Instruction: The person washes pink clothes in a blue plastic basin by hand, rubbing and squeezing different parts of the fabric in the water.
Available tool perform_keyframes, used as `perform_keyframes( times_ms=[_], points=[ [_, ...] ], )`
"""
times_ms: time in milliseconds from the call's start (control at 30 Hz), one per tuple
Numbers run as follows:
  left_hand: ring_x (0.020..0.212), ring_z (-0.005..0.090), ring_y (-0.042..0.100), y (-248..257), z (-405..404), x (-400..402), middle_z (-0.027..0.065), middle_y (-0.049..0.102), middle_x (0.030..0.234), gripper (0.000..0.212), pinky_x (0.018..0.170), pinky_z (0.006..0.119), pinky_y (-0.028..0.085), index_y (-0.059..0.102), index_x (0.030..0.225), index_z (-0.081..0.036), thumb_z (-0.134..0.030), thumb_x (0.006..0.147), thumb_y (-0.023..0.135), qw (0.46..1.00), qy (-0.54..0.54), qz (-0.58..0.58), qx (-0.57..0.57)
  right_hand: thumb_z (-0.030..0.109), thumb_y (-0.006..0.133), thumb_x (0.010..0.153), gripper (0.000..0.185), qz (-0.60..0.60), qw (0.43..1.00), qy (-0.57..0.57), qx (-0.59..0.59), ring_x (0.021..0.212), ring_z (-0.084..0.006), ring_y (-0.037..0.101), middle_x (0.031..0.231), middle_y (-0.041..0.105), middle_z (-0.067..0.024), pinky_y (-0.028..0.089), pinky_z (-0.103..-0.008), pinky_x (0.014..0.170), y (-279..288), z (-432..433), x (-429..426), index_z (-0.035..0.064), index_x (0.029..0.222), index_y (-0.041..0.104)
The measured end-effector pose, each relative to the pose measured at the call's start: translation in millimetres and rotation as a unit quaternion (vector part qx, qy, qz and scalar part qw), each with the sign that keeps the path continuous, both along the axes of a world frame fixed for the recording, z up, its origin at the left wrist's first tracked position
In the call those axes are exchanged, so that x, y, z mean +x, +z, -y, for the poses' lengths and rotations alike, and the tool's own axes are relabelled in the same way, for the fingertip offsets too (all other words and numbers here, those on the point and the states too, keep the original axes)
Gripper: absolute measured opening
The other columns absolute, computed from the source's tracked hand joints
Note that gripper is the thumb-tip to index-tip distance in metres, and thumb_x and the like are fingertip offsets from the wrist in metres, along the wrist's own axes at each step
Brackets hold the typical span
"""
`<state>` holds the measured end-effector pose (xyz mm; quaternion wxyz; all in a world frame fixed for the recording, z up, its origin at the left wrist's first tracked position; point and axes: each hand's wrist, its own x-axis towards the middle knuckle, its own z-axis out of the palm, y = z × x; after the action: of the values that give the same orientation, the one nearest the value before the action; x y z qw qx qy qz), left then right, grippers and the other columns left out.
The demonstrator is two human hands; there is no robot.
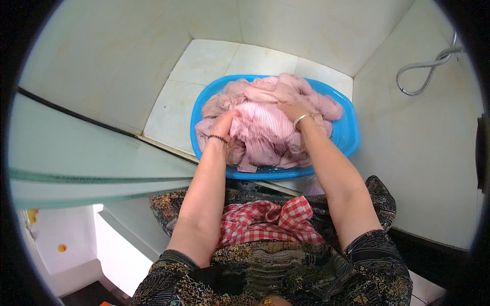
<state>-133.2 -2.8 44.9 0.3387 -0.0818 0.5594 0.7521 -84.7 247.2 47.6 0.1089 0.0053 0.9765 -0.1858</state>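
Observation:
A heap of wet pink-and-white striped cloth point(268, 118) fills a blue plastic basin point(346, 134) on the tiled floor in front of me. My left hand point(225, 124) grips a bunched fold at the heap's left side, its fingertips partly hidden in the cloth. On the upper right part of the heap lies my right hand point(293, 111), with a light bangle at the wrist; its fingers are partly sunk in the folds, and whether they grip the cloth does not show. A little water shows along the basin's near edge. A red-and-white checked cloth point(268, 222) lies across my lap.
Tiled walls enclose the floor point(183, 99) beyond the basin. A glass panel point(95, 153) stands at the left, above a sill. On the right wall hangs a looped metal shower hose point(415, 67). A dark object is at the far right edge.

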Motion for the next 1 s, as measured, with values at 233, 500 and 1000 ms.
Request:
perform_keyframes(
  times_ms=[233,500,1000],
  points=[
    [0.085,0.0232,0.061,75.8,-31.4,2.0,0.0099,0.063,0.095,0.025,0.074,0.040,0.052,0.057,0.099,-0.002,-0.014,0.078,0.062,0.980,0.087,0.089,0.154,0.034,0.063,0.073,0.044,-0.138,0.882,-0.323,-0.314,0.089,-0.0316,0.061,0.096,0.064,-0.0194,0.045,-0.0365,0.083,40.3,-35.4,-0.9,0.0002,0.102,0.063],
    [0.090,0.0232,0.060,45.8,-20.2,-0.4,0.0122,0.060,0.108,0.035,0.076,0.035,0.050,0.055,0.112,0.000,-0.013,0.080,0.062,0.974,0.214,0.028,-0.064,0.048,0.075,0.059,0.108,-0.111,0.973,-0.204,0.011,0.127,-0.0396,0.029,0.142,0.024,-0.0217,0.028,-0.0466,0.103,-10.4,52.4,87.0,0.0063,0.140,0.017],
    [0.137,0.0293,0.011,61.0,-28.7,74.3,0.0091,0.017,0.147,0.109,0.097,0.070,0.012,0.027,0.140,-0.021,-0.049,0.049,0.080,0.620,-0.178,-0.465,-0.606,0.012,0.055,0.069,0.026,-0.249,0.859,-0.302,-0.329,0.082,-0.0368,0.061,0.084,0.064,-0.0207,0.048,-0.0398,0.072,-13.9,70.4,75.3,0.0025,0.092,0.064]
  ],
)
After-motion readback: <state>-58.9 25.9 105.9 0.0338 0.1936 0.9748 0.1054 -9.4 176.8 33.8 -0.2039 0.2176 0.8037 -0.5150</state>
